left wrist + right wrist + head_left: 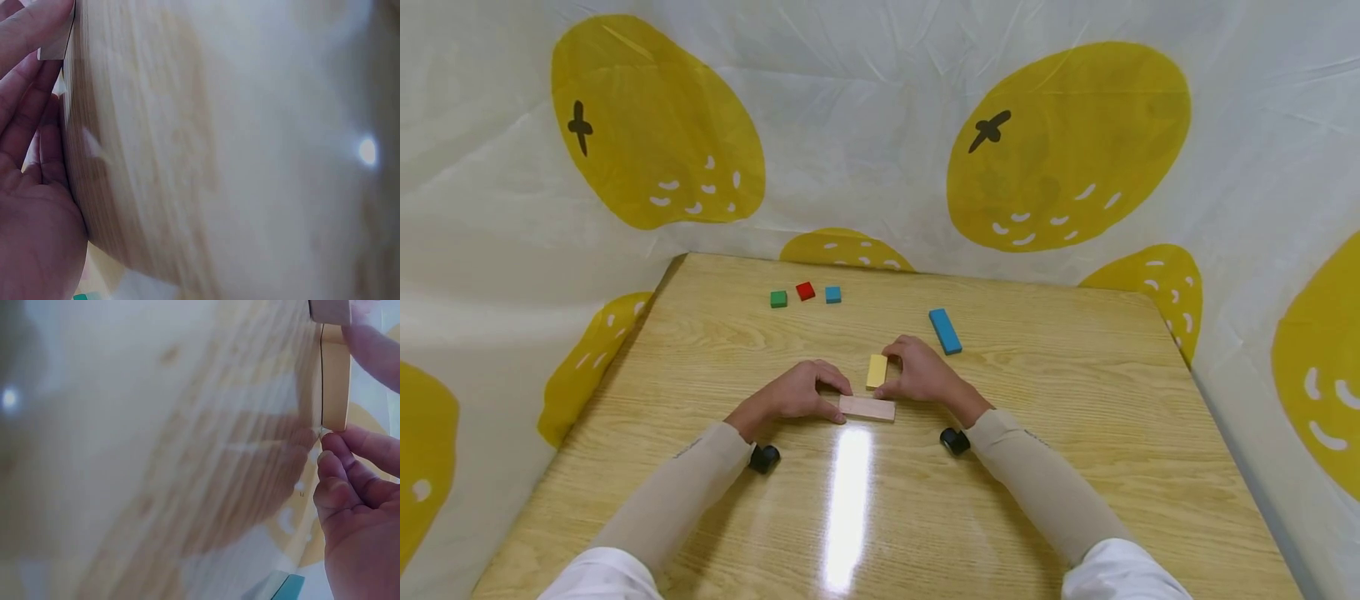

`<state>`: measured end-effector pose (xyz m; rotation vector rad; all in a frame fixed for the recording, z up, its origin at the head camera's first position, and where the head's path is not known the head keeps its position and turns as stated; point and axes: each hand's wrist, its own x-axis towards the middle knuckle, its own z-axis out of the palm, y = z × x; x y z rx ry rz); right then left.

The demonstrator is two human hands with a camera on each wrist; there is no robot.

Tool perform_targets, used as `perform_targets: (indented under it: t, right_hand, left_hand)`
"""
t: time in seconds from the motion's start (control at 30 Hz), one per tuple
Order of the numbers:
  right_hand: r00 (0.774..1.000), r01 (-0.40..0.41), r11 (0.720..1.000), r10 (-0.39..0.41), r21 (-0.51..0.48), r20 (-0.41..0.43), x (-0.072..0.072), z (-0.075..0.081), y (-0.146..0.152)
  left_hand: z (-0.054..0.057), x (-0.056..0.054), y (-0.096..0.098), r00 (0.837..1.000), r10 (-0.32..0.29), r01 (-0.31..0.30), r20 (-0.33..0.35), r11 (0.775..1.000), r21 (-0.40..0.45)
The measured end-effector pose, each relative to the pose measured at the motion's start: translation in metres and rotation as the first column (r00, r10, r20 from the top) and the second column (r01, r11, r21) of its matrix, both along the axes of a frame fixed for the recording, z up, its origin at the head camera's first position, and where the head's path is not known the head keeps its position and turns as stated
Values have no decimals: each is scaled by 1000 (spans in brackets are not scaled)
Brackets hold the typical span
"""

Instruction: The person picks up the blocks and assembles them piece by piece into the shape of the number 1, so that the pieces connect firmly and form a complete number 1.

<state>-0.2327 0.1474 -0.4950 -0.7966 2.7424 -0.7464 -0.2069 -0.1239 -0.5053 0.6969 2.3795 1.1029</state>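
A plain pale wooden block [868, 408] lies crosswise on the table, its left end between the thumb and fingers of my left hand [801, 390]. In the left wrist view, the thumb overlaps part of that block [54, 50]. Just behind its right half lies a yellow block [876, 372], set at nearly a right angle to it. My right hand [921, 372] pinches the yellow block lengthwise, index finger at the far end and thumb at the near end. The right wrist view shows the yellow block [335, 381] between thumb and fingers, flat against the tabletop.
A long blue block [945, 332] lies behind the right hand. Small green [778, 299], red [806, 291] and blue squares [832, 295] sit in a row toward the back left. A patterned cloth [857, 150] hangs behind the wooden table [1037, 367].
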Motion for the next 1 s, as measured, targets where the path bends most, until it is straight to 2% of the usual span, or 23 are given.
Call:
perform_targets:
  t: [0.4,0.73,1.0]
  right_hand:
    - [995,34,997,-26,-76,92,-1,-1,3]
    - [998,21,996,-15,-84,69,-2,-2,2]
    - [996,10,997,-3,-82,86,1,1,0]
  left_hand:
    - [1,0,2,1000,3,-3,11,1000,5]
    - [0,0,2,1000,3,-3,7,1000,4]
    - [1,-1,1,1000,10,-10,19,1000,-4]
